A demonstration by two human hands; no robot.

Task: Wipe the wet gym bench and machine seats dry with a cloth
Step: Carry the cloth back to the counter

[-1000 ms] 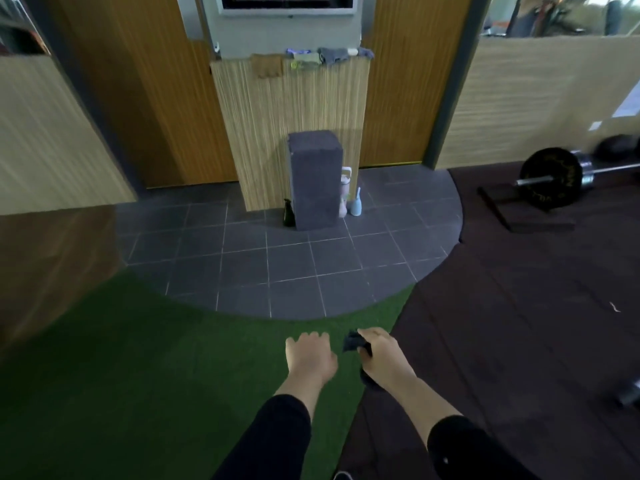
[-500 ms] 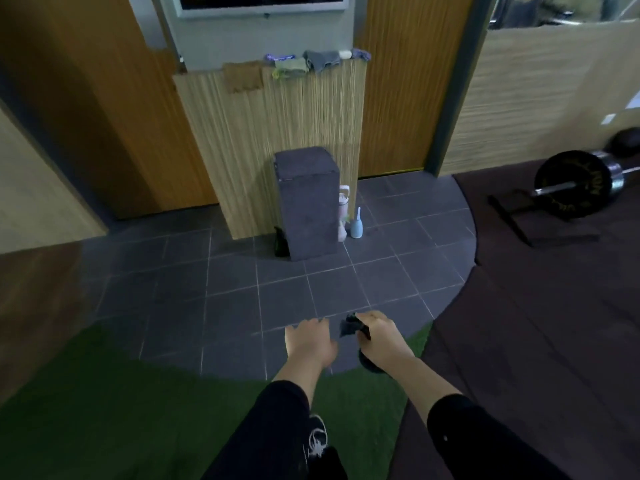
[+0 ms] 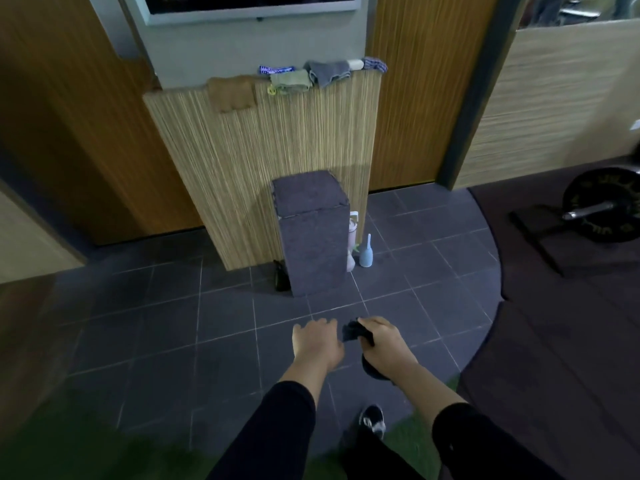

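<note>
On the grey tiled floor (image 3: 166, 344), no bench shows. The right hand (image 3: 384, 344) squeezes a dark crumpled cloth (image 3: 353, 332); the left hand (image 3: 317, 344), beside it, holds nothing.

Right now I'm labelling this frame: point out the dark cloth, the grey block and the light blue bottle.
dark cloth (image 3: 353, 331), head view, bunched end.
grey block (image 3: 317, 247), head view, front face.
light blue bottle (image 3: 366, 255), head view, body.

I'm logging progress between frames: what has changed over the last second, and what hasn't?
The person has walked forward off the green turf onto the grey tiles, so the grey block and the wood-panel partition draped with cloths now look closer. A shoe has come into view. Unchanged: the right hand still grips the dark cloth, and the left hand stays empty beside it.
</note>
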